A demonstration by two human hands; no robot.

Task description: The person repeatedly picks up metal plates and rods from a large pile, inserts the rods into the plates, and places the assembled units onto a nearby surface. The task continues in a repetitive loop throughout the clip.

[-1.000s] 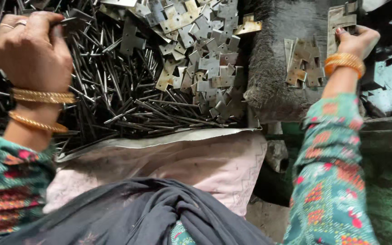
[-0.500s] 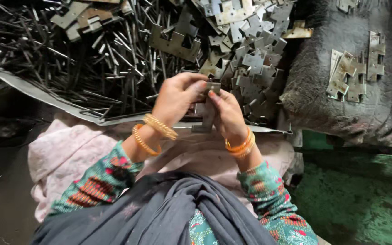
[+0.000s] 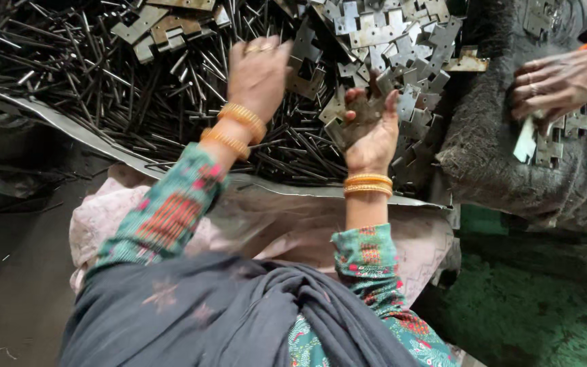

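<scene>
Your sleeves are teal, printed all over with red, orange and green patches. Two ribbed gold bangles sit stacked at the wrist of your left hand, two more at the wrist of your right hand. A gold ring shows on a left finger. Nearer you, a dark grey shawl lies in loose folds.

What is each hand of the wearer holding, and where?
Right hand: a dark metal hinge plate, cupped flat in the palm. Left hand: over the metal pins; any hold cannot be told.
</scene>
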